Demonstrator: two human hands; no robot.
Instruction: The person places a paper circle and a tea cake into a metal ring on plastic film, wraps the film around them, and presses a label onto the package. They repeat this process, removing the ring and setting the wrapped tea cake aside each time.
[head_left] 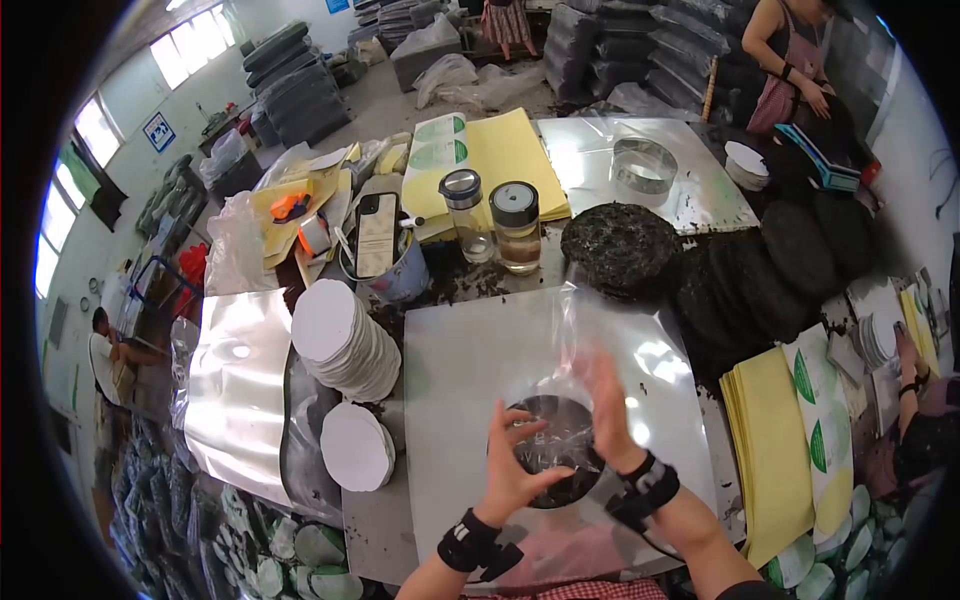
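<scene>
A round dark disc [560,470] under clear plastic lies on the shiny metal sheet [450,370] in front of me. My left hand [518,468] is at the disc's left side, thumb and fingers spread apart, with nothing in its grasp. Over the disc's right edge my right hand [606,400] is raised; its fingers are blurred by motion, and whether they hold any plastic film cannot be made out. Both wrists wear black bands. Stacks of white round discs [345,345] stand left of the sheet. Behind it is a pile of black round cakes [620,245].
Two glass jars [517,225] and a bucket [400,275] with a phone [377,235] stand behind the sheet. Yellow paper [765,440] lies at right. A metal ring [644,167] rests on a farther sheet. Other people are at the back right, right edge and left.
</scene>
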